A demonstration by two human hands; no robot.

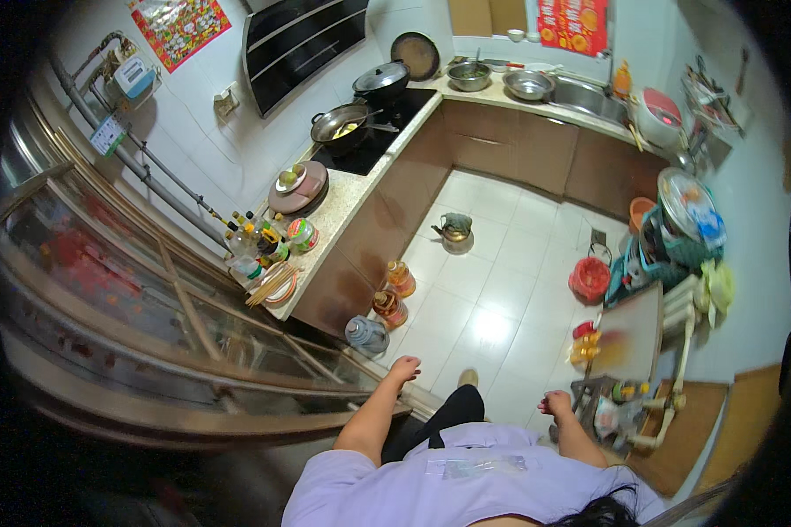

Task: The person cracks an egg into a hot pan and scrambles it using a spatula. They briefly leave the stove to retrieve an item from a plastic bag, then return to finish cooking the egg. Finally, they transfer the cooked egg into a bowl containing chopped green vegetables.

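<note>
My left hand (405, 370) hangs empty with loosely bent fingers, nearest to a grey-blue plastic jug (367, 334) on the floor. Two bottles of amber oil, the closer one (390, 308) beside that jug, stand along the base cabinets. On the other side, my right hand (555, 403) is also empty, its fingers slightly curled and apart, by a small dark stool or rack (590, 402). Ahead on the white tiles (484, 280) sits a metal kettle (457, 235). A wok (343, 128) with food and a utensil in it rests on the black cooktop (356, 155).
A glass-paned door (191, 329) is close on my left. Seasoning bottles (257, 240) and chopsticks (273, 284) occupy the counter's near end. A red bucket or lined bin (590, 279) and a folding table (626, 332) line the right side. The sink (586, 102) is at the back.
</note>
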